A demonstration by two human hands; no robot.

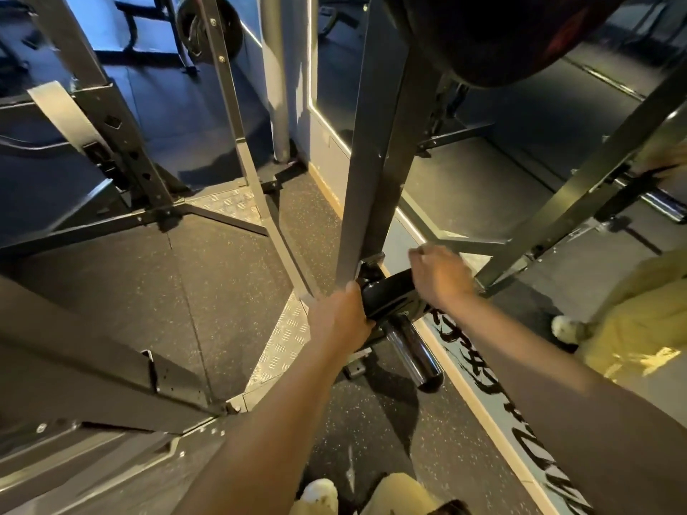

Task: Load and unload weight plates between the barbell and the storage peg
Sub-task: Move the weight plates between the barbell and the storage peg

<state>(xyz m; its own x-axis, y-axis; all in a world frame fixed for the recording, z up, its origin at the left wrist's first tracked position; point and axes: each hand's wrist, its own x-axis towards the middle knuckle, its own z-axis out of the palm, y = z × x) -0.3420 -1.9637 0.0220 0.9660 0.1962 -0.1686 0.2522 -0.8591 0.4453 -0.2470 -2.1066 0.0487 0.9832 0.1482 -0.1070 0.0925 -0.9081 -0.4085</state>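
Note:
A small black weight plate point(390, 295) sits on the chrome storage peg point(416, 353), close to the grey rack upright point(366, 202). My left hand point(340, 321) grips the plate's near left edge, thumb on top. My right hand point(440, 275) curls over the plate's far right edge. The peg's free end points toward me, bare beyond the plate. A large black plate point(494, 35) hangs higher on the rack, at the top of the view. The barbell itself is not clearly visible except as a reflection in the mirror.
A wall mirror point(520, 172) to the right reflects the rack and a person in yellow trousers point(632, 321). Rack struts and a checker-plate base point(282, 343) lie to the left. Speckled rubber floor point(230, 276) surrounds them. Another plate point(208, 27) stands far back.

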